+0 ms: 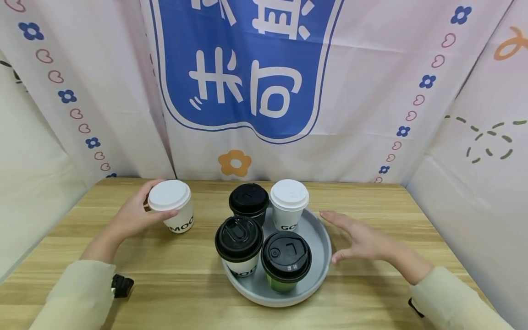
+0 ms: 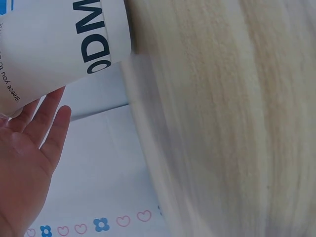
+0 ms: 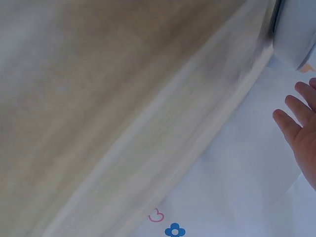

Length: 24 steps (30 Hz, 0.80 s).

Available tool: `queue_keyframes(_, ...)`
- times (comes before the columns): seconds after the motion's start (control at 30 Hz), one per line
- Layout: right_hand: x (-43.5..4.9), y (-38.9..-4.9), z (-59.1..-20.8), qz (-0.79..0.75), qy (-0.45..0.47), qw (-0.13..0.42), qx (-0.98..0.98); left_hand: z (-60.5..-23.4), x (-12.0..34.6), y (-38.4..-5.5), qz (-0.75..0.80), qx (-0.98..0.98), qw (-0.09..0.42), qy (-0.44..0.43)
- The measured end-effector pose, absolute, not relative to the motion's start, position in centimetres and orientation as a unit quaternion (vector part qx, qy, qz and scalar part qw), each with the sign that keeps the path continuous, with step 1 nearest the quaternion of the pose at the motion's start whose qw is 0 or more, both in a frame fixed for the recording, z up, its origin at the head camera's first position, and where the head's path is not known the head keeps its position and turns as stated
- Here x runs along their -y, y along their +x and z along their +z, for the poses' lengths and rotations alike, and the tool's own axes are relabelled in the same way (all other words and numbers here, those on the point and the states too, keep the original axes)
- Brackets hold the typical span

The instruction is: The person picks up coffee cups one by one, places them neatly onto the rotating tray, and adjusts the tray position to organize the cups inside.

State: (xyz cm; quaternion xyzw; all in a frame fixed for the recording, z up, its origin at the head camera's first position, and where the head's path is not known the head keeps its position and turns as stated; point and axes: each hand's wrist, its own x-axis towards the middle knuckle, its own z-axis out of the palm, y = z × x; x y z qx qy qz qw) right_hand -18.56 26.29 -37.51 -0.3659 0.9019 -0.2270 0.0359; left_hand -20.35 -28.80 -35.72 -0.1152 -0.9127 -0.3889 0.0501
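At the left of the table, my left hand [image 1: 136, 211] grips a white paper cup [image 1: 180, 221] with a white lid, thumb in front and fingers behind. The left wrist view shows the same cup [image 2: 54, 47] with dark lettering, the hand [image 2: 24, 158] beside it. Whether its base touches the table is unclear. My right hand [image 1: 363, 238], fingers spread, is by the right rim of a round grey tray [image 1: 317, 270], holding nothing. On the tray stand a black-lidded dark cup [image 1: 249, 199], a white-lidded cup [image 1: 289, 201], a black-lidded white cup [image 1: 239, 240] and a black-lidded green cup [image 1: 286, 259].
The wooden table [image 1: 177, 293] ends at a hanging white cloth [image 1: 350, 151] with a blue printed panel at the back. More cloth walls [image 1: 486, 192] stand at the sides. The tray's cups are close together, leaving bare tray at its right side.
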Motion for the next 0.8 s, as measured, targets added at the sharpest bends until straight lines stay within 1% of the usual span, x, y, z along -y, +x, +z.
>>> queue_keyframes(0.2, -26.3, -20.4, -37.4, -0.234, -0.362, 0.097, -0.897, -35.3, 28.6, -19.5, -0.385, 0.913, 0.059, -0.124)
queue_keyframes(0.47, -25.7, -22.7, -37.3, -0.256, -0.356, 0.142, -0.887, -34.8, 28.0, -18.8, -0.373, 0.915, 0.067, -0.139)
queue_keyframes(0.67, -25.6, -22.9, -37.2, -0.262, -0.33, 0.204, -0.884, -34.7, 27.8, -18.3, -0.371, 0.913, 0.073, -0.151)
queue_keyframes(0.8, -25.6, -22.8, -37.3, -0.273, -0.319, 0.224, -0.879, -34.9, 27.8, -18.2, -0.371, 0.913, 0.073, -0.155)
